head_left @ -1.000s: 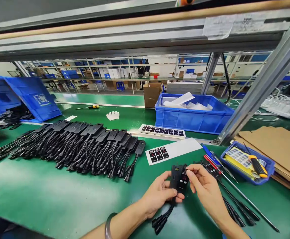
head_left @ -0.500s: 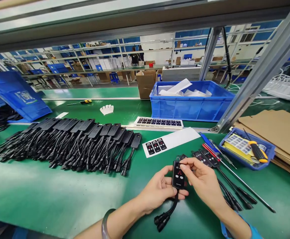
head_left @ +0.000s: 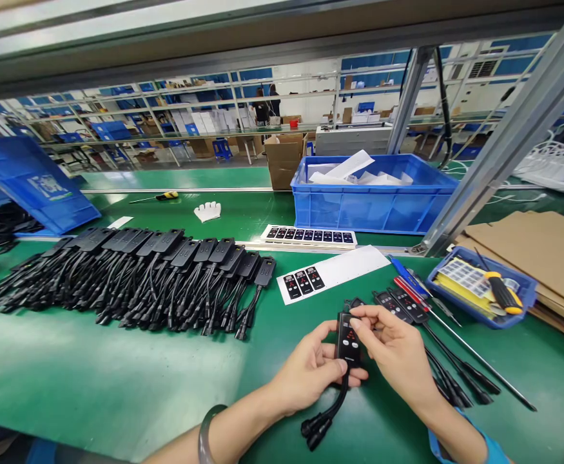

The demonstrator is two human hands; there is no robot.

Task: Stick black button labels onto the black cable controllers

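Between the fingers, head view: holding black controller [head_left: 348,348] low in left fingers [head_left: 334,372], touching upper corner with right fingers [head_left: 365,332], narrow, can't tell if gripping. Below left fingers: dangling cables [head_left: 329,415]. Beyond fingers, on desk [head_left: 141,380]: sticker sheet [head_left: 352,274]. Right of fingers: blue tray [head_left: 479,309].
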